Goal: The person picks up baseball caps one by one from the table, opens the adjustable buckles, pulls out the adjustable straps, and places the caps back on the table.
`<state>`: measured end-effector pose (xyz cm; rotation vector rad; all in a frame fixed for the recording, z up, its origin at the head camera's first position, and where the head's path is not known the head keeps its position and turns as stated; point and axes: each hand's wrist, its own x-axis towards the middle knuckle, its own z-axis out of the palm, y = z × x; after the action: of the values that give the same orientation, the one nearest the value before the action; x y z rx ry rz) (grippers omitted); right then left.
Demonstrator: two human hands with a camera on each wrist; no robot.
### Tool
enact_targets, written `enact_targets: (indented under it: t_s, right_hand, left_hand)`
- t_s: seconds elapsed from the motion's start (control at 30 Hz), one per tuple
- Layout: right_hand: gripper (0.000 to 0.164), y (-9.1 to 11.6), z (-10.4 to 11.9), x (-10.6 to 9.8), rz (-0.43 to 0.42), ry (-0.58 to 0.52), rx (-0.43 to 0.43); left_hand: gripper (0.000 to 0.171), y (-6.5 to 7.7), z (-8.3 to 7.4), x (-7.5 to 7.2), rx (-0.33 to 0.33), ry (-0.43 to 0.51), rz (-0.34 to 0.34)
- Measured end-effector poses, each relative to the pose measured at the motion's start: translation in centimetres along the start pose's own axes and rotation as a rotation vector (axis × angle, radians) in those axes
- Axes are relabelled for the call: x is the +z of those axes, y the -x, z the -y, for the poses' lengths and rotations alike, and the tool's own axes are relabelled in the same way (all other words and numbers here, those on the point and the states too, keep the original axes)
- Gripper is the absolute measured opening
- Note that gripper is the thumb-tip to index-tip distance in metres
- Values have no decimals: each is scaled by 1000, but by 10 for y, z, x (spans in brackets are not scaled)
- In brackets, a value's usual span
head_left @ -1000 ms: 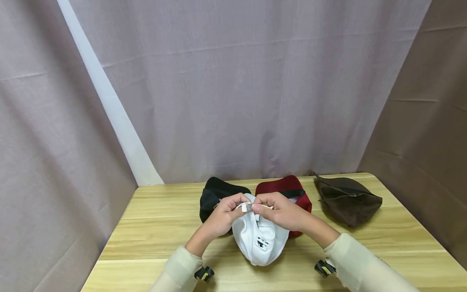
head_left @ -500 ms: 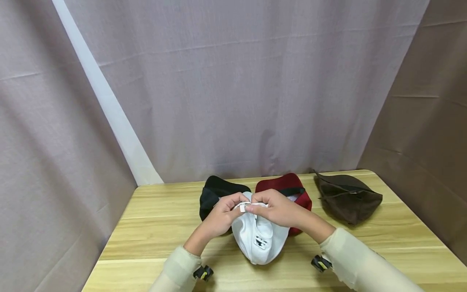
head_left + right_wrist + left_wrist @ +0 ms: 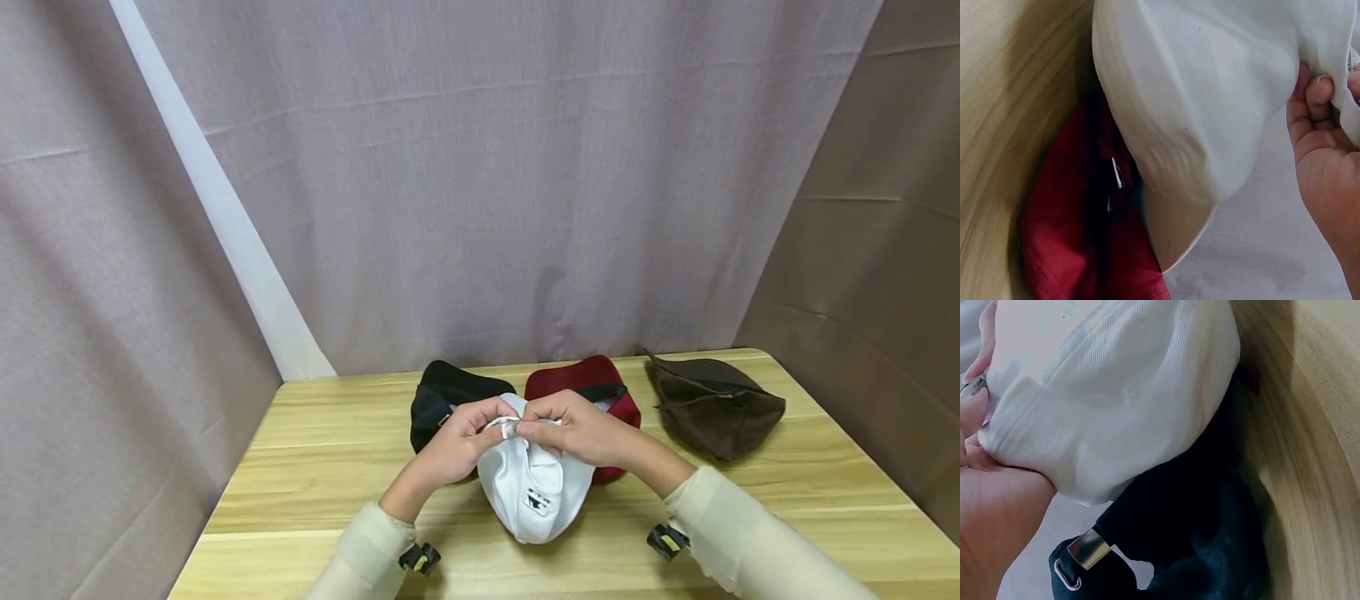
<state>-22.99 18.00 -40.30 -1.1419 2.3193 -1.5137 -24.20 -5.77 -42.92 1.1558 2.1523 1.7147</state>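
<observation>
A white baseball cap with a small dark-printed patch stands in front of both hands, its back strap facing up. My left hand pinches the strap beside a small metal buckle. From the other side my right hand pinches the strap at the buckle, thumb against it. In the left wrist view the cap's white crown bulges beside the left palm. The right wrist view shows the cap's brim below the crown, and the right fingers curled at the cap's edge.
Behind the white cap lie a black cap on the left and a dark red cap on the right. A dark brown cap rests farther right. The wooden table ends at a grey curtain.
The right hand shifted slightly left over the buckle, then back right, uncovering the metal again. The left hand stays nearly still, and the other caps have not moved.
</observation>
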Motion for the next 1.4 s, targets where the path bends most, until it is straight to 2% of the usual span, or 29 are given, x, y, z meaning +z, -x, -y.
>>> enact_targets:
  t_s: [0.2, 0.43, 0.63, 0.87, 0.97, 1.13, 1.2, 1.3, 1.4]
  right_hand:
    - [28, 1, 2, -1, -9, -5, -28]
    - [22, 3, 5, -4, -21, 10, 38]
    - [18, 5, 7, -5, -27, 25, 46]
    - [17, 6, 6, -4, -54, 12, 37]
    - [16, 7, 5, -4, -76, 38, 37]
    - [16, 12, 4, -11, -129, 48, 21]
    - [16, 14, 6, -15, -154, 8, 3]
    - [16, 17, 8, -21, -179, -80, -41]
    - [16, 18, 9, -23, -182, -160, -98]
  left_hand:
    - [14, 1, 1, -1, 10, 26, -5]
    - [15, 3, 3, -4, 18, 70, -13]
    - [16, 6, 7, -6, 31, 106, -34]
    - [17, 10, 7, -8, 46, 67, -37]
    - [19, 14, 8, -12, 35, -5, -39]
    - [22, 20, 8, -17, 27, -302, -37]
    - [24, 23, 8, -18, 63, -409, -26]
    - [35, 26, 8, -19, 137, -498, 7]
    - [58, 29, 5, -19, 130, -580, 92]
